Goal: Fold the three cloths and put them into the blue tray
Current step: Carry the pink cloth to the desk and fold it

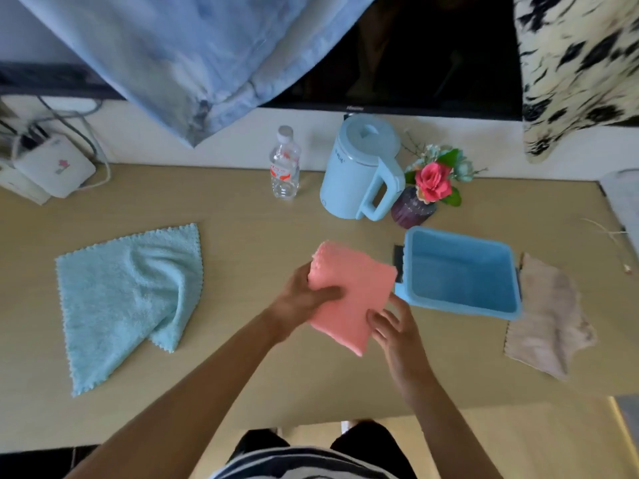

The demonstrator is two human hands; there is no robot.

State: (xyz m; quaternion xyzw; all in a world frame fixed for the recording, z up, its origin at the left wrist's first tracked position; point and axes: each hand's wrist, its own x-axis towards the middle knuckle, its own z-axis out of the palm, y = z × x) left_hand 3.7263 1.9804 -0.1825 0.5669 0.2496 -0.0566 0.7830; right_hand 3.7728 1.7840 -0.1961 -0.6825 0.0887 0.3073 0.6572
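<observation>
A folded pink cloth [356, 288] is held above the middle of the wooden table [242, 243]. My left hand [304, 302] grips its left edge, thumb on top. My right hand [394, 326] touches its lower right corner with fingers spread; whether it grips is unclear. The blue tray [511, 281] stands just right of the pink cloth, with nothing inside. A light blue cloth [121, 299] lies unfolded and rumpled at the left. A beige cloth [549, 323] lies crumpled to the right of the tray, partly under its edge.
Along the table's back stand a plastic water bottle [284, 164], a light blue kettle [359, 167] and a purple vase with flowers [425, 191]. A white box with cables [52, 167] sits at the back left. A dark screen [415, 53] hangs behind.
</observation>
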